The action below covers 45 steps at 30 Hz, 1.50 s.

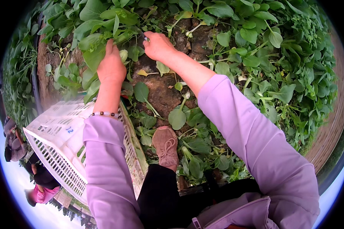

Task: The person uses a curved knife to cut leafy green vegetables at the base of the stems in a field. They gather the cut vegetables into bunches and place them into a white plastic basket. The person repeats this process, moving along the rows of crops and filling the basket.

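Note:
My left hand [111, 68] grips a bunch of leafy greens [93, 58], its fingers pointing away from me among the broad leaves. A pale cut stem end [123, 55] shows beside the fingers. To the right, my right hand [158, 45] is closed around a small knife [146, 38]. Its dark blade runs up and left toward the leaves, where the tip is partly hidden. Under both hands lies brown soil [160, 93] with loose leaves. A yellow leaf [143, 73] rests there, below my right hand.
A white slatted plastic crate [56, 121] stands at the left under my left forearm. Dense leafy plants [298, 65] grow on the right. My shoe [165, 144] is planted among cut leaves. Two people [16, 143] are farther off at the left. A dark pipe [35, 83] edges the bed.

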Each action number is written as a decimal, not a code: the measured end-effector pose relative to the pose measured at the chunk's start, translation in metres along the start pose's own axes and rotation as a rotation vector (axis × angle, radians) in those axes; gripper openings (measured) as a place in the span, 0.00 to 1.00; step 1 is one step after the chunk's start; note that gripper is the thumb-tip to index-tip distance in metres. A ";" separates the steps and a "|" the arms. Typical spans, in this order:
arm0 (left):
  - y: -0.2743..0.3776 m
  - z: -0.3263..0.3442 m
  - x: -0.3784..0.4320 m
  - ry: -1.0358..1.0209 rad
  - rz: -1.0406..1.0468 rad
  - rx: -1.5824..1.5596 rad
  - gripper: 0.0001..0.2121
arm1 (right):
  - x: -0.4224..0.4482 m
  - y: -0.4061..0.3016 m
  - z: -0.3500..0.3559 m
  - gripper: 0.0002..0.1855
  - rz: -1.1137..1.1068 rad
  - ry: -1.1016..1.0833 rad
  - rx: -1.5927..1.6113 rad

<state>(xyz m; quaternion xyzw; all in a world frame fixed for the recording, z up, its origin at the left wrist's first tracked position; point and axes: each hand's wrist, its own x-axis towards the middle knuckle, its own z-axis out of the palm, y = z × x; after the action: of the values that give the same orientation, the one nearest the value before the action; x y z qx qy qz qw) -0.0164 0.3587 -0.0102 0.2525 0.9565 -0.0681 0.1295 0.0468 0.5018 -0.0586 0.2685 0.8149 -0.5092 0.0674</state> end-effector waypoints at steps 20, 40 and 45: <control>0.060 -0.074 -0.179 -1.004 -0.160 -2.118 0.36 | -0.169 -0.002 -0.196 0.33 -0.119 -0.539 0.816; 0.050 -0.055 -0.137 -0.618 -0.005 -2.178 0.27 | -0.171 -0.001 -0.161 0.07 0.062 0.132 0.674; 0.025 -0.052 -0.131 -0.471 0.062 -2.471 0.25 | -0.161 0.046 -0.213 0.17 0.033 0.550 -0.025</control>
<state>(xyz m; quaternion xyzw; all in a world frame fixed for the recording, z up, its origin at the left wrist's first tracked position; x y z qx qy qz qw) 0.0946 0.3297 0.0754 -0.0331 0.3289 0.8307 0.4478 0.2412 0.6427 0.0671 0.4090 0.8044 -0.4059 -0.1446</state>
